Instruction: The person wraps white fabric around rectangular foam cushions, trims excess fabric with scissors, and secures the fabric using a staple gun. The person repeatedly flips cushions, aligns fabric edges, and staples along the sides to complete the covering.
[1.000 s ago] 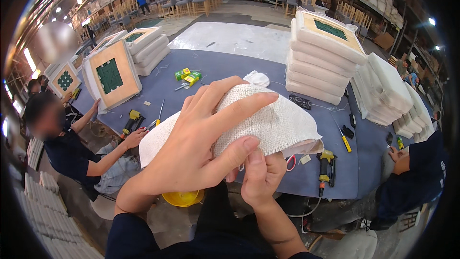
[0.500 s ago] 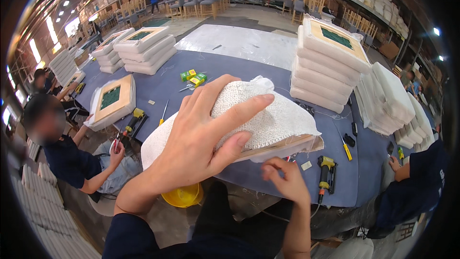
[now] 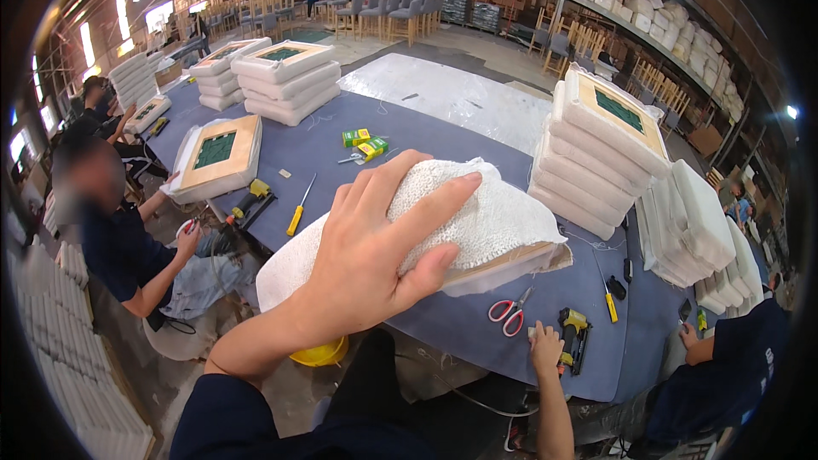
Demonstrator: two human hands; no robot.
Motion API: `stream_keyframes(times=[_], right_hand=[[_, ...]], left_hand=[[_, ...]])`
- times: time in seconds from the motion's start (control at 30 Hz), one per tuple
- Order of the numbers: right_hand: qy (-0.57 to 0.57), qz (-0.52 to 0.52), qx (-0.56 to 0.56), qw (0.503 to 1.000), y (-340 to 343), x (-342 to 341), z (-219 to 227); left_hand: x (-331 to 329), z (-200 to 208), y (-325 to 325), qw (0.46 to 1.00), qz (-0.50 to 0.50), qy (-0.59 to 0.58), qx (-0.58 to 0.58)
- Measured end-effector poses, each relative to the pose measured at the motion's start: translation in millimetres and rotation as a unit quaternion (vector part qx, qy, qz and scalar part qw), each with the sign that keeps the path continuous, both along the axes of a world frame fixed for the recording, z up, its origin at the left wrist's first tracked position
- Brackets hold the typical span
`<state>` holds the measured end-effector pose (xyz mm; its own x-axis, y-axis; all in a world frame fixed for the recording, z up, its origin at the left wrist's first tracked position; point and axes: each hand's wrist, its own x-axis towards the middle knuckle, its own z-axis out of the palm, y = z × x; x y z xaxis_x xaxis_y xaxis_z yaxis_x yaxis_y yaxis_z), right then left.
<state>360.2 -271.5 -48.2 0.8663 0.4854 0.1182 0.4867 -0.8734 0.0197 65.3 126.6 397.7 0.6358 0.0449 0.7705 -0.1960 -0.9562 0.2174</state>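
A white woven-fabric seat cushion stands tilted in front of me, its wooden edge and loose thin lining showing along the lower right side. My left hand grips it from above, fingers spread over the fabric and thumb along the near edge. My right hand is low at the right, reaching over the table beside a yellow-and-black staple gun. Its fingers are stretched forward over a small pale card and appear empty. Red-handled scissors lie just left of that hand.
Stacks of padded seats stand at right and far left on the blue-grey table. Screwdrivers and small green-yellow boxes lie about. Co-workers sit on both sides; a yellow bucket is below the table edge.
My right hand has moved down and right, from under the cushion's edge to beside the staple gun. The scissors now show in full. My left hand stays on the cushion; the view has shifted.
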Motion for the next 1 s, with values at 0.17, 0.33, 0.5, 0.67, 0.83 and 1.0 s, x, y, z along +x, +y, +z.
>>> stream_keyframes(times=[0.17,0.33,0.5,0.67,0.83,1.0], right_hand=[[-0.011,0.005,0.06,0.998,5.6,9.1,31.9],[-0.073,0.012,0.445,0.892,35.0,17.3,171.1],[0.093,0.169,0.672,0.715,105.1,-92.2,389.1],[0.098,0.358,0.489,0.789,152.2,-179.5,477.3],[0.275,0.351,0.422,0.789,164.2,-188.7,496.5],[0.338,0.344,0.399,0.78,165.1,-180.5,499.0]], left_hand=[[-8.3,-3.8,-4.9,1.0,0.021,-0.013,0.001],[-13.0,-8.1,-27.2,0.999,0.029,-0.029,0.01],[-17.9,-19.4,-48.8,0.998,0.044,-0.041,-0.006],[-26.5,-30.5,-73.5,0.997,0.055,-0.026,-0.049],[-29.6,-36.7,-84.7,0.997,0.049,-0.032,-0.041],[-31.1,-38.6,-87.3,0.997,0.049,-0.036,-0.038]])
